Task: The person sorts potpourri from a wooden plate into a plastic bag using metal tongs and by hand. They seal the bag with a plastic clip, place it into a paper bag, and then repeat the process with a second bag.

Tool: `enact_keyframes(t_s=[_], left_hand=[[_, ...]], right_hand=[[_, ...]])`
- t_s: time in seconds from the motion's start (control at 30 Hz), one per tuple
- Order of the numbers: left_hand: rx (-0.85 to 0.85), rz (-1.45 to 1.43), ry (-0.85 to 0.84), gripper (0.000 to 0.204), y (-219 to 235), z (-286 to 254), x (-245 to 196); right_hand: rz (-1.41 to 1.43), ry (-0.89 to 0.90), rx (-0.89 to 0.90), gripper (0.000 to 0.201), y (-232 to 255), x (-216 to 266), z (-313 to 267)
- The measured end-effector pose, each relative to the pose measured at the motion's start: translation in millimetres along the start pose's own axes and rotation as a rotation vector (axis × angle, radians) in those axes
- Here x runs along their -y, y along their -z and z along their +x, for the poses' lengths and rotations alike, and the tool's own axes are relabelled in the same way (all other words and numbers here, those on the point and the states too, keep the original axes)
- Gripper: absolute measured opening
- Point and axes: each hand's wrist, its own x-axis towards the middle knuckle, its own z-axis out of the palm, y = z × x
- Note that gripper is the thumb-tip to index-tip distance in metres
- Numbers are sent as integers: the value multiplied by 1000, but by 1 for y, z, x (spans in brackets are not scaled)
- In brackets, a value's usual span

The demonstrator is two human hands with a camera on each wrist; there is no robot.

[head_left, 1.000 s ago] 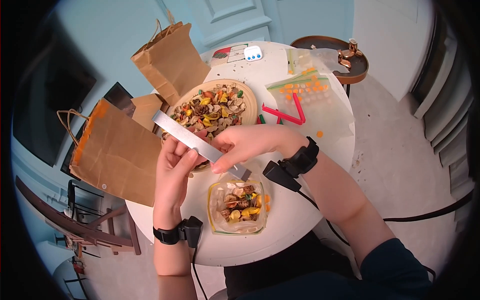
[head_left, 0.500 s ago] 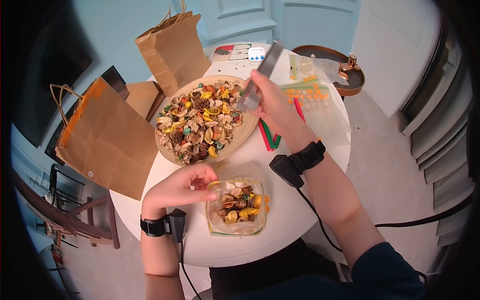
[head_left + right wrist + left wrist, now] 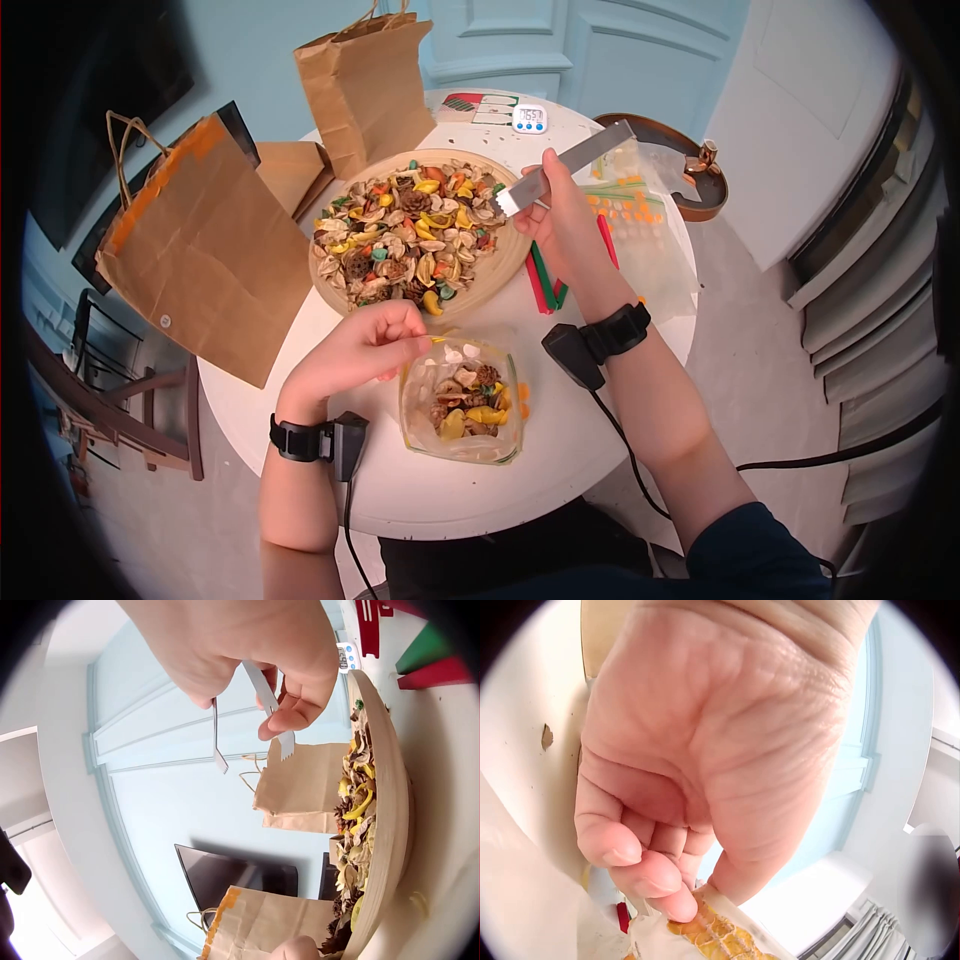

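Metal tongs (image 3: 590,150) with toothed tips are gripped in the right hand (image 3: 567,230), above the right rim of a round wooden plate (image 3: 505,262) heaped with dried potpourri (image 3: 400,235). In the right wrist view the two arms of the tongs (image 3: 262,694) stand apart with nothing between them. The left hand (image 3: 350,350) pinches the upper left edge of an upright clear plastic bag (image 3: 410,440), which holds some potpourri (image 3: 470,405). Seen from the left wrist, the left hand (image 3: 712,735) has thumb and fingers on the bag's rim.
Brown paper bags (image 3: 210,260) stand at the left and back left (image 3: 365,95). Red and green strips (image 3: 541,275) lie right of the plate. Flat plastic bags with orange dots (image 3: 640,225), a white timer (image 3: 529,119) and a brown tray (image 3: 715,205) are further back.
The left hand has let go of the tongs and moved down to the bag's edge. The right hand has carried the tongs up and right, then tilted them lower over the plate's rim.
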Motion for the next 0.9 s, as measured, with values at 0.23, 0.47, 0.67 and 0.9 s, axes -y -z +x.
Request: enact_keyframes(t_s=[0.23,0.47,0.67,0.9], left_hand=[[30,-26,-29,10,-1,3,2],[39,-42,-30,10,0,3,2],[41,-98,-43,12,3,3,1],[-191,-282,-280,18,6,7,5]], right_hand=[[10,20,87,42,-11,-2,-5],[-203,9,204,33,-6,-9,-6],[-183,9,217,32,-2,-12,-3],[207,-140,182,47,-11,-1,-6]])
